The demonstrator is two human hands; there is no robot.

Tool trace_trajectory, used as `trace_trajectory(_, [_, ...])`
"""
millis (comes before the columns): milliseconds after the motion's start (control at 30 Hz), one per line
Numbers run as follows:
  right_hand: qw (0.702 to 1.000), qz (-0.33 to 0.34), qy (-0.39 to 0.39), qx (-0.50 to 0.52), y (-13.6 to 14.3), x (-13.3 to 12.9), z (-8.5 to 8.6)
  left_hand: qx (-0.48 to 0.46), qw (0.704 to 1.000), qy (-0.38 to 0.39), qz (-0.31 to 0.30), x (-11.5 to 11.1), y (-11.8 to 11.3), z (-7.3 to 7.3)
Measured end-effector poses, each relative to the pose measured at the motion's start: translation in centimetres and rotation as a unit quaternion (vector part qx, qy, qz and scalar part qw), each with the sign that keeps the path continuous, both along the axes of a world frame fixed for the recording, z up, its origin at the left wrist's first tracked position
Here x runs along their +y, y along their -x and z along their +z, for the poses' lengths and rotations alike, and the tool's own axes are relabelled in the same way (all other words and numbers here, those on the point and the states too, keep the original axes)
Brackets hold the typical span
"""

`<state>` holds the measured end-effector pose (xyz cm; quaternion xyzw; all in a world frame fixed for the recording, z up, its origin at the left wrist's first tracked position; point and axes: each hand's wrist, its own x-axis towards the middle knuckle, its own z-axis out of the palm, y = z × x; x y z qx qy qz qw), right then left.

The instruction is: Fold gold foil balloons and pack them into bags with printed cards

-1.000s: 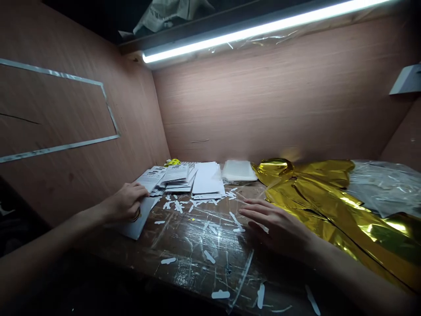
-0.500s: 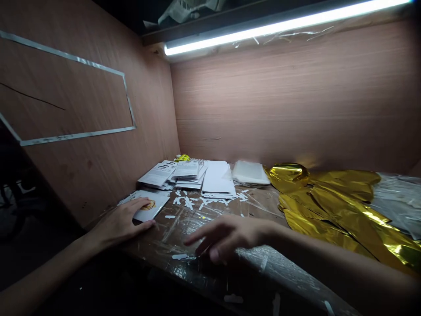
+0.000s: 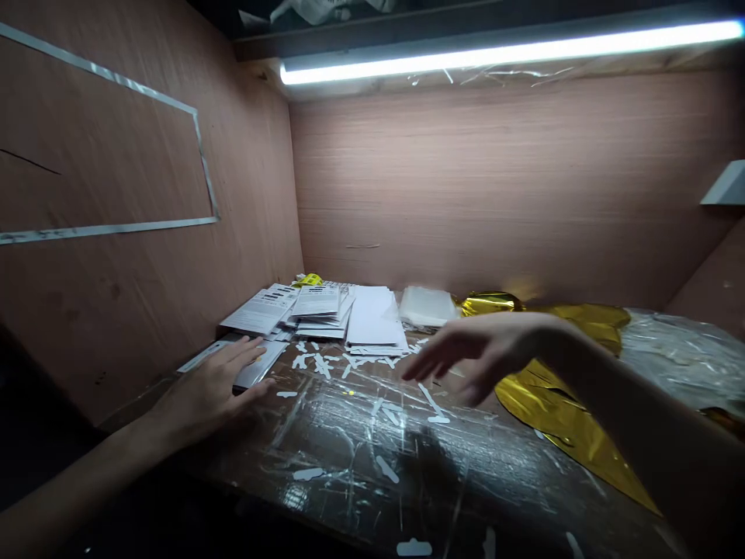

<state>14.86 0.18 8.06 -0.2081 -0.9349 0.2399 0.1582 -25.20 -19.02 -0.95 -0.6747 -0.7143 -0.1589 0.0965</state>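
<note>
My left hand lies flat, fingers stretched, over a glossy packet with a printed card at the left of the table. Much of that packet is hidden beneath the hand. Nothing shows in my right hand, which hovers above the table with its fingers extended and apart. Beyond its fingertips lies a stack of plain white cards. A stack of clear plastic sleeves sits just behind it. To its right spreads crumpled gold foil.
White cards with printed text and barcodes are piled by the left wall. Small white paper scraps litter the dark, tape-covered tabletop. Clear plastic is heaped at the right. A lit tube lamp runs overhead.
My right hand has risen and moved right and away from me, off the front part of the table. My left hand stays on the packet. The view has turned slightly right.
</note>
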Motion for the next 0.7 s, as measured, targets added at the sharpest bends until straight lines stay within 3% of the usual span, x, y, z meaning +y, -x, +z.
trace_trajectory(133, [0.984,-0.140,-0.030,0.110,-6.8,2.0,1.0,-0.014,0.990,-0.053,-0.130,1.7,-4.9,2.1])
trace_trajectory(300, [0.972,-0.178,0.007,0.151,-10.2,0.9,0.9,0.027,0.959,-0.050,-0.279,5.8,-11.3,3.8])
trace_trajectory(400, [0.976,-0.196,-0.011,0.095,-11.2,-0.2,0.0,0.063,0.950,-0.017,-0.304,9.9,-14.4,4.2])
trace_trajectory(467, [0.978,-0.203,-0.045,0.024,-11.7,-0.8,-0.9,0.073,0.954,0.006,-0.290,13.3,-15.8,4.2])
trace_trajectory(600, [0.973,-0.194,-0.104,-0.067,-12.7,-1.9,-3.0,0.071,0.963,0.006,-0.261,20.3,-17.2,3.8])
trace_trajectory(700, [0.952,-0.237,-0.143,-0.132,-14.4,-2.9,-4.6,0.056,0.967,-0.007,-0.248,23.5,-17.9,3.3])
